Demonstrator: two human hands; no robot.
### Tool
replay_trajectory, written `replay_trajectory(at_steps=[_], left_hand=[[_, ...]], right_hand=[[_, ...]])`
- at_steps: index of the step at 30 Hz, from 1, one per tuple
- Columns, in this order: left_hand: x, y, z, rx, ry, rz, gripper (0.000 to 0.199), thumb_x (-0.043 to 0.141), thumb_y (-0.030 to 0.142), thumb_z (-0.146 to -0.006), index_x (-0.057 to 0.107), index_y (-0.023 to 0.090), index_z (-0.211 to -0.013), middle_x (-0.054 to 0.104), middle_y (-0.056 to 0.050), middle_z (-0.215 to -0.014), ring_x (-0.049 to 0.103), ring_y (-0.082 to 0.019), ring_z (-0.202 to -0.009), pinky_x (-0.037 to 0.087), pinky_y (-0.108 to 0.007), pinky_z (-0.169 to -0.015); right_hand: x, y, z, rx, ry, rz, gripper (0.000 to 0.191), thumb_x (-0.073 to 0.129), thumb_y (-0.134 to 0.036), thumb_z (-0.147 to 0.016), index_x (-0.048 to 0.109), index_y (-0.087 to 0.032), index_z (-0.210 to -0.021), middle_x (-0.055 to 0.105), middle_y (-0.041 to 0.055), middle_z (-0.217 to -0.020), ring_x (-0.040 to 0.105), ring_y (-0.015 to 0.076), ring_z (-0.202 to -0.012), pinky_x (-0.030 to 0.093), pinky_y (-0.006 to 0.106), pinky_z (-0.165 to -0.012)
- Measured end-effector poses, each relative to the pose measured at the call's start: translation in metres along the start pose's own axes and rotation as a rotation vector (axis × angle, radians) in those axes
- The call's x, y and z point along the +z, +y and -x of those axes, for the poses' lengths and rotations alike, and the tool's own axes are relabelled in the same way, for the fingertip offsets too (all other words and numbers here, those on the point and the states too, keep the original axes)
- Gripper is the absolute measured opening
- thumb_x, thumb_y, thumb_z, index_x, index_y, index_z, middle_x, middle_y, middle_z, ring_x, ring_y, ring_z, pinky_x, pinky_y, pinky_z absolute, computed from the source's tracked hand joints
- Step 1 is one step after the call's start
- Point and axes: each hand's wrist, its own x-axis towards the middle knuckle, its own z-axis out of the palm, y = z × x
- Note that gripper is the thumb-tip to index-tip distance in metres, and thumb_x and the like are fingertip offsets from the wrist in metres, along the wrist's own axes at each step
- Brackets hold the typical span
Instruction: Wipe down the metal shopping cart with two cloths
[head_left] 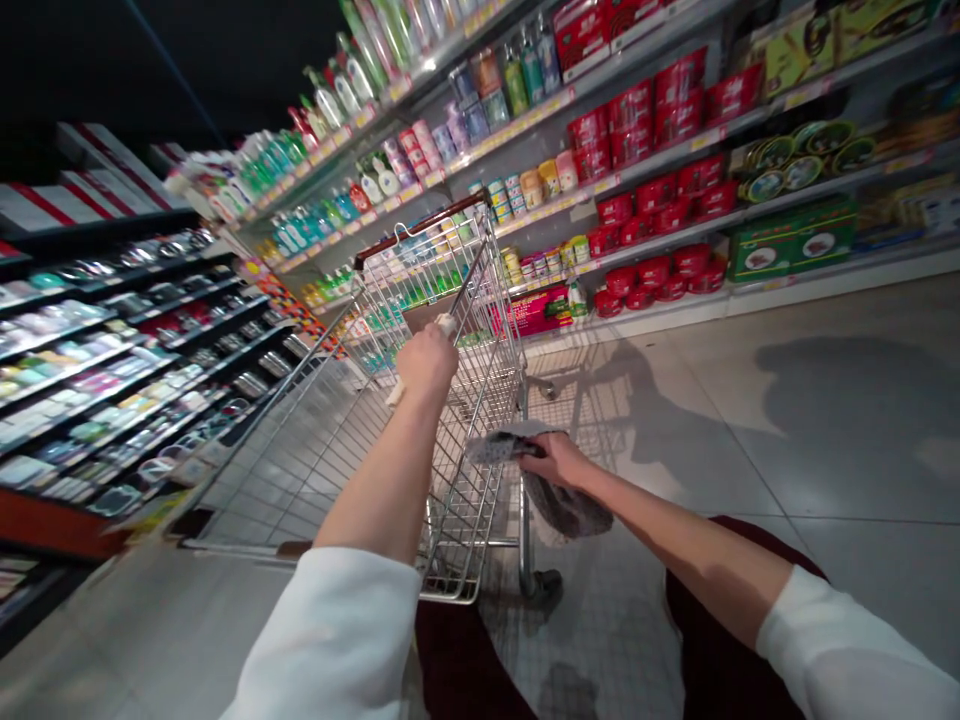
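Note:
A metal wire shopping cart [480, 500] stands tilted in the view, its dark red handle bar at the far end. My left hand [429, 358] is closed round a whitish item [445, 324] over the cart's basket; one end of something pale also shows below the hand. To the right, beside the cart's side, my right hand [559, 458] grips a grey, speckled cloth [570, 508] that hangs down and reaches over the cart's edge. A brown flat panel [431, 312] shows behind my left hand at the cart's far end.
Shelves [645, 165] with bottles, jars and red containers run across the back and right. Another dark shelf unit [97, 345] with small goods stands at the left. A cart wheel [544, 583] rests on the tiled floor [697, 430], near my legs. Shadows fall at the right.

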Motion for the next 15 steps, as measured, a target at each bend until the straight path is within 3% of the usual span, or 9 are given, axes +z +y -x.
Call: replay_trajectory(at_steps=[3, 7, 12, 15], left_hand=[[-0.001, 0.001, 0.002, 0.002, 0.011, 0.01, 0.039, 0.038, 0.03, -0.093, 0.063, 0.011, -0.116, 0.07, -0.022, -0.114, 0.068, -0.036, -0.105, 0.053, -0.045, -0.086], [-0.002, 0.0, 0.006, 0.022, 0.023, 0.012, 0.038, 0.039, 0.033, -0.092, 0.064, 0.013, -0.112, 0.071, -0.021, -0.112, 0.068, -0.037, -0.103, 0.053, -0.046, -0.084], [-0.007, 0.001, 0.019, 0.064, 0.023, -0.009, 0.037, 0.038, 0.035, -0.093, 0.064, 0.015, -0.11, 0.072, -0.02, -0.107, 0.069, -0.036, -0.099, 0.053, -0.045, -0.081], [-0.011, 0.002, 0.027, 0.099, 0.04, -0.031, 0.041, 0.034, 0.042, -0.094, 0.064, 0.017, -0.109, 0.072, -0.019, -0.104, 0.069, -0.035, -0.096, 0.053, -0.044, -0.08]], right_hand=[[-0.016, 0.009, -0.005, 0.116, -0.059, 0.057, 0.039, 0.055, -0.047, -0.088, 0.073, -0.018, -0.107, 0.073, 0.0072, -0.103, 0.066, 0.0209, -0.095, 0.047, 0.026, -0.079], [-0.033, 0.02, -0.006, 0.168, -0.17, 0.149, 0.043, 0.055, -0.049, -0.087, 0.072, -0.019, -0.113, 0.073, 0.0091, -0.108, 0.066, 0.022, -0.094, 0.046, 0.026, -0.077], [-0.048, 0.031, -0.003, 0.165, -0.31, 0.22, 0.032, 0.062, -0.043, -0.081, 0.076, -0.018, -0.097, 0.074, 0.0072, -0.093, 0.065, 0.0189, -0.079, 0.043, 0.024, -0.068], [-0.056, 0.039, 0.001, 0.192, -0.36, 0.303, 0.028, 0.064, -0.04, -0.079, 0.076, -0.018, -0.093, 0.074, 0.0081, -0.092, 0.065, 0.0199, -0.079, 0.043, 0.024, -0.067]])
